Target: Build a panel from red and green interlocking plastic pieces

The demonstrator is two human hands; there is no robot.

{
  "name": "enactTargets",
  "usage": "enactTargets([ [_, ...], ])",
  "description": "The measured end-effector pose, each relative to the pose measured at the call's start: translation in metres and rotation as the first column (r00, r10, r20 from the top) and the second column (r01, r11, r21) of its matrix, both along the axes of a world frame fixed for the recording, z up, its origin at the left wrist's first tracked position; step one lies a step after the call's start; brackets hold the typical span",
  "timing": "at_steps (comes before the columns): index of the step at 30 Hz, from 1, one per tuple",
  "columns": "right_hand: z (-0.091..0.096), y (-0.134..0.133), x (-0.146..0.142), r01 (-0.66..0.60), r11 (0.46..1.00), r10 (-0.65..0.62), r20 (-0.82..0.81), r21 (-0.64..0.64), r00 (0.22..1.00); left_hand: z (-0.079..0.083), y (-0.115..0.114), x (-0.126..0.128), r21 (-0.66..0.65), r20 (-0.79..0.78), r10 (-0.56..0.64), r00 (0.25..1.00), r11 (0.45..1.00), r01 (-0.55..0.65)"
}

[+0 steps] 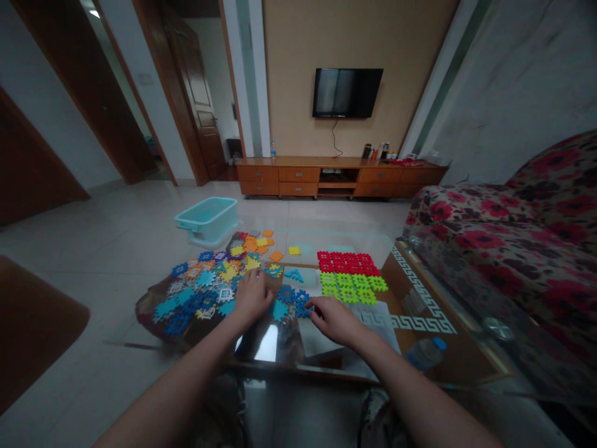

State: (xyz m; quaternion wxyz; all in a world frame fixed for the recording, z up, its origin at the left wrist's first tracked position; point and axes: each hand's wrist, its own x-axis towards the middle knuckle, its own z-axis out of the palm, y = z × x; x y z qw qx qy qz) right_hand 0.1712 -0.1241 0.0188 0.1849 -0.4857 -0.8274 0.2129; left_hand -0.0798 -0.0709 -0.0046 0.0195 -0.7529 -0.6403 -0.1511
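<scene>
Tiles of interlocking plastic [200,289] look light, stiff, pinchable by their edges; left hand [252,297] lies open on them; right hand [333,322] touches one, grip unclear.

Right hand [333,322] partly hides blue plastic tiles [286,294] (grip unclear).

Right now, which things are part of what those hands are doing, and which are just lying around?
Part of the work:
left hand on the heap of colourful plastic interlocking tiles
right hand by the blue tiles
red tile rows
green tile rows

Just lying about:
turquoise plastic basket
water bottle
wall-mounted TV
</scene>
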Motion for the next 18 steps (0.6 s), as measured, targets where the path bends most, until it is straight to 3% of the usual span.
enactTargets([
  [9, -0.001, -0.002, 0.000, -0.028, 1.000, 0.028, 0.005, 0.014, 1.000, -0.004, 0.007, -0.021, 0.073, -0.101, 0.273, 0.957, 0.961, -0.266],
  [13, 0.003, -0.004, 0.000, -0.028, 0.999, 0.028, 0.008, 0.024, 1.000, -0.008, 0.010, -0.024, 0.028, -0.123, 0.299, 0.946, 0.954, -0.298],
  [18, 0.006, -0.005, 0.000, -0.024, 1.000, 0.023, 0.013, 0.010, 1.000, -0.008, 0.012, -0.022, 0.021, -0.139, 0.255, 0.957, 0.967, -0.255],
])
